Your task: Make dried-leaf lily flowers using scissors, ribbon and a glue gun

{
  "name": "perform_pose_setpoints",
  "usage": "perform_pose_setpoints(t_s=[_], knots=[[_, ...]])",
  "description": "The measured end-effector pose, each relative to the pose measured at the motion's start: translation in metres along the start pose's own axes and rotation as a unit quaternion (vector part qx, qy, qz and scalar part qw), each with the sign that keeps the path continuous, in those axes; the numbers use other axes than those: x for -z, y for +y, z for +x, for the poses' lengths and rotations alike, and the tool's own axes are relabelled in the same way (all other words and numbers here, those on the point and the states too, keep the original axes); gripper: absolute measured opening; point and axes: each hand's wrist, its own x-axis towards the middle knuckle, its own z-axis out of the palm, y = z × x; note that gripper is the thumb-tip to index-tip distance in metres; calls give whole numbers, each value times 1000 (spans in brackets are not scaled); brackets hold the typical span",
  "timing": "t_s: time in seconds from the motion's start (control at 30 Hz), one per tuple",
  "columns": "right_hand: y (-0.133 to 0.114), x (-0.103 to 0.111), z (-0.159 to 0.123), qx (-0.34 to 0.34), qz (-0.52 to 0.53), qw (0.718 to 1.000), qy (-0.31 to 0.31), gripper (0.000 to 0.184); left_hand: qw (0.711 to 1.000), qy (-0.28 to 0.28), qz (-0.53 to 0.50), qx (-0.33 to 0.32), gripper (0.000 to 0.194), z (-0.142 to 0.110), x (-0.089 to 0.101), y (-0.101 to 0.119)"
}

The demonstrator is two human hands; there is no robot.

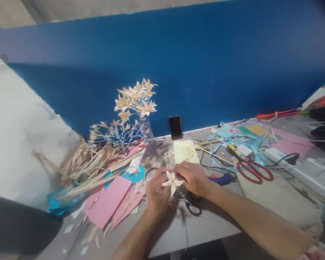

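A cream artificial flower with pointed petals faces me between my two hands, low over the table. My left hand is closed around its left side, the fingers curled in behind the petals. From the right, my right hand is also closed, its fingertips meeting the flower's back edge. The flower's stem and the exact grip of the fingertips are hidden. Just below my right hand lie black-handled scissors. A yellow paper sheet lies beyond the hands.
A clear vase holds similar flowers, with more blue-stemmed ones beside it. Dried husk strips and pink paper cover the left. A phone leans on the blue partition. Red-handled scissors, blue ribbon and a power strip lie right.
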Motion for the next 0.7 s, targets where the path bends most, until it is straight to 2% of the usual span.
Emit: perform_pose_setpoints(t_s=[0.2,0.3,0.47,0.6,0.7], knots=[[11,-2,2,-13,-1,1000,-18,10,1000,16,-23,-6,13,-2,1,8],[11,0,3,-19,-9,999,-29,12,999,35,-20,22,13,-3,-1,6],[2,4,5,-26,-42,997,-53,10,997,24,-23,72,11,-3,-5,-5],[1,2,5,-19,-41,997,-57,14,993,30,39,108,12,7,3,-3],[4,1,5,-27,-22,998,-51,16,994,20,74,82,19,17,10,3]])
